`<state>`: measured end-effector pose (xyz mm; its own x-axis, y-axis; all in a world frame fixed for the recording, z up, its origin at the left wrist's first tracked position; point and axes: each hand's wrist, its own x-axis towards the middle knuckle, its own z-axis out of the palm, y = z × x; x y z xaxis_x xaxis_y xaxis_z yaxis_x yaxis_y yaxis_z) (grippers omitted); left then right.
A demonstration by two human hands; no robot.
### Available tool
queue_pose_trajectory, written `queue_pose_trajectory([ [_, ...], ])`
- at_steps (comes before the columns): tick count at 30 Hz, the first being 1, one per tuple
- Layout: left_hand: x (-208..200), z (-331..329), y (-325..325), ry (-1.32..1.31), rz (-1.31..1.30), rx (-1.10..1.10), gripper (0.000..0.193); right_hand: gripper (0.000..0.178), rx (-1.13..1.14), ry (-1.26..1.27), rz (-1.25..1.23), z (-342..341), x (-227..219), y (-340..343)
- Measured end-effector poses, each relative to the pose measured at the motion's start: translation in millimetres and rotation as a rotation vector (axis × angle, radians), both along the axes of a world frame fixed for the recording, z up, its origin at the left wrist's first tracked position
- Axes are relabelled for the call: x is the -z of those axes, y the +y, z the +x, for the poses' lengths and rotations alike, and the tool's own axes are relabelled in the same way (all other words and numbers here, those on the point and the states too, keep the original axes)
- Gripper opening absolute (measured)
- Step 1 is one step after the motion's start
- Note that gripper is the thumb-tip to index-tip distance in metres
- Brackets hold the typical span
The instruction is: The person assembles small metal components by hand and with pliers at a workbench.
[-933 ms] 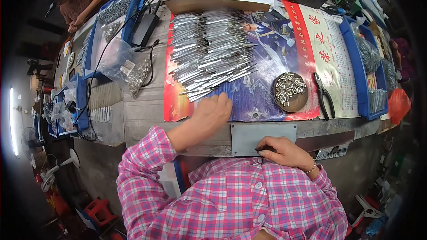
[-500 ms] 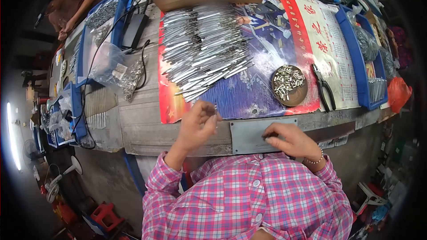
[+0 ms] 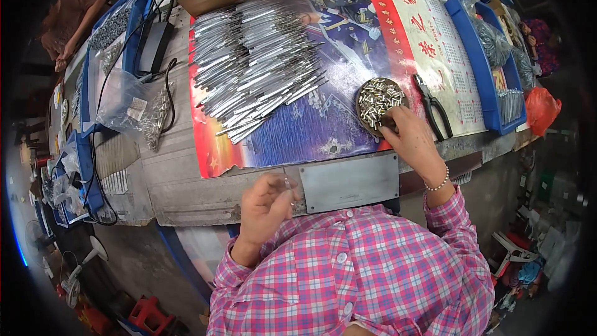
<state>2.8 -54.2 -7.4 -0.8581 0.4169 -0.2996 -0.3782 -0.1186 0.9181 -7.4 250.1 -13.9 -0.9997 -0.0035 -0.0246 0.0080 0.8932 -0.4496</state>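
My right hand (image 3: pixel 413 140) reaches to the near right side of a round dish (image 3: pixel 363 122) filled with small shiny metal tubes (image 3: pixel 380 97). Its fingers curl down at the dish's edge, close together; whatever is between the tips is hidden. Over the table's front edge, my left hand (image 3: pixel 266 204) is closed with thumb and forefinger together. A small thin metal piece (image 3: pixel 286 180) pokes up from that pinch. Between the hands, a grey metal plate (image 3: pixel 348 182) lies flat at the edge. Beyond my left hand, long thin metal strips (image 3: pixel 261 65) are heaped on a printed poster (image 3: pixel 286 143).
Black-handled pliers (image 3: pixel 433 107) lie right of the dish. Blue trays (image 3: pixel 488 68) of parts flank the table, the left one (image 3: pixel 130 43) near a black cable and a clear bag (image 3: pixel 149 121) of metal parts. Another person (image 3: pixel 71 22) sits at the far left.
My right hand has moved from above the grey plate up to the dish. My left hand has dropped slightly nearer, still pinching. The whole view has shifted a little, moving the table leftward.
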Motion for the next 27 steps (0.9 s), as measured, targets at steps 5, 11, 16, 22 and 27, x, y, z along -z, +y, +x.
queue_pose_trajectory([
  [5,-1.7,3.4,1.7,0.035,0.042,-0.033,0.017,0.019,-0.059,0.017,0.18,-12.3,1.2,-7.5],
  [11,-4.1,2.0,2.5,0.021,0.003,0.046,0.015,0.011,-0.15,-0.031,0.399,-18.7,3.4,-9.2],
  [16,-3.5,1.5,10.6,0.028,-0.048,0.117,0.014,0.013,-0.177,-0.028,0.36,-20.6,1.3,1.4],
  [22,-3.8,-2.1,25.8,0.046,0.03,0.203,0.015,0.027,0.055,-0.093,-0.431,-7.8,-23.8,-3.3],
  [27,-7.7,-6.7,46.5,-0.089,0.203,0.257,0.018,0.032,0.085,-0.303,-1.726,-1.0,-14.7,-32.5],
])
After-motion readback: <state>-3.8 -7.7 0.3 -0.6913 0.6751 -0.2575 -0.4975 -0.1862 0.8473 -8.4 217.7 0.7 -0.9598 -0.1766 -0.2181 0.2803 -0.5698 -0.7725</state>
